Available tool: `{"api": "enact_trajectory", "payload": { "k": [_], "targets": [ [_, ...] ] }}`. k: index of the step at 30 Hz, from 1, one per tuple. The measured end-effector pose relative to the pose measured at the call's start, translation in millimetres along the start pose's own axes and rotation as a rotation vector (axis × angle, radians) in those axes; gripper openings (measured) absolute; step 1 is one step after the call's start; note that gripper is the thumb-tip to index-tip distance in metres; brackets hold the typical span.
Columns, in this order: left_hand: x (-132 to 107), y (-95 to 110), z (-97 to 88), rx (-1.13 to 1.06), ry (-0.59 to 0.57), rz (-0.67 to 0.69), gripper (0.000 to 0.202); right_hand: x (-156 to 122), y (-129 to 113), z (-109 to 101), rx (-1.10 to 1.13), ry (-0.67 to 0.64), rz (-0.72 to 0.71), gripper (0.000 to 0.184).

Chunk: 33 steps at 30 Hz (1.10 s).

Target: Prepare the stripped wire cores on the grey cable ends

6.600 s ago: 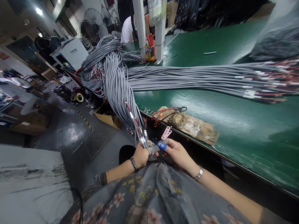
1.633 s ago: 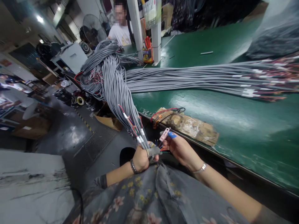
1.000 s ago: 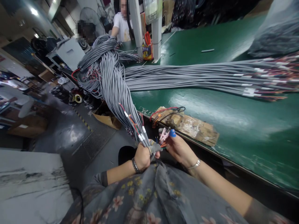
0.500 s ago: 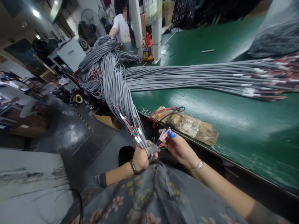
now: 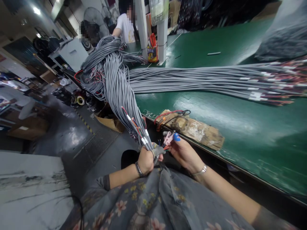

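My left hand (image 5: 145,160) is closed round the ends of a few grey cables (image 5: 144,137) from a thick bundle (image 5: 115,80) that hangs off the green table (image 5: 216,105). Thin coloured wires stick out of those ends. My right hand (image 5: 184,152) is closed on a small pink clip-like tool (image 5: 168,138) held right at the wire tips; a blue cap covers one fingertip. Both hands sit over my flowered grey garment (image 5: 155,198), just below the table's front edge.
A worn wooden block (image 5: 194,127) with red and black leads lies at the table's edge. More grey cables (image 5: 216,81) stretch right across the table. White posts (image 5: 163,28) and a person in a white shirt (image 5: 124,27) are at the far end. A cardboard box (image 5: 109,119) sits on the floor.
My hands have stayed together at the cable ends. The right hand with the pink tool has shifted slightly around the wire tips. The person at the far end has moved about.
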<state>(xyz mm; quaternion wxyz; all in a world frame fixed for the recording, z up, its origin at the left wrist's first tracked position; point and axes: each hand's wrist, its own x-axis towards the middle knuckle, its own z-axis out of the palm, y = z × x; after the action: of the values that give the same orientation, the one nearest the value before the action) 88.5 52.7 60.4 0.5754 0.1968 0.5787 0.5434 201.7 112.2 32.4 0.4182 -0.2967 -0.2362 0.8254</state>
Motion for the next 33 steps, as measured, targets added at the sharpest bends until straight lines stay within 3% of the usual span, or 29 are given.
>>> {"api": "enact_trajectory", "payload": {
  "k": [9,14,19,27,33],
  "targets": [
    [-8.0,1.8,-9.2,-0.023,-0.004,0.022,0.033,-3.1,-6.7,0.9,0.031,-0.025,0.089,0.043],
    [-9.4,4.9,-6.9,-0.066,0.014,0.021,0.032,-5.1,-7.2,2.4,-0.017,-0.013,0.045,0.032],
    [-5.4,4.9,-1.9,-0.082,0.029,0.037,0.032,-6.0,-5.3,3.1,-0.036,0.01,0.036,0.035],
    [-2.1,2.7,1.7,-0.075,0.037,0.03,0.031,-1.7,1.7,-3.9,-0.346,0.194,-0.301,0.043],
    [0.1,0.2,1.9,-0.062,0.044,0.027,0.029,3.1,3.5,-1.8,-0.145,0.017,-0.066,0.049]
  ]
}}
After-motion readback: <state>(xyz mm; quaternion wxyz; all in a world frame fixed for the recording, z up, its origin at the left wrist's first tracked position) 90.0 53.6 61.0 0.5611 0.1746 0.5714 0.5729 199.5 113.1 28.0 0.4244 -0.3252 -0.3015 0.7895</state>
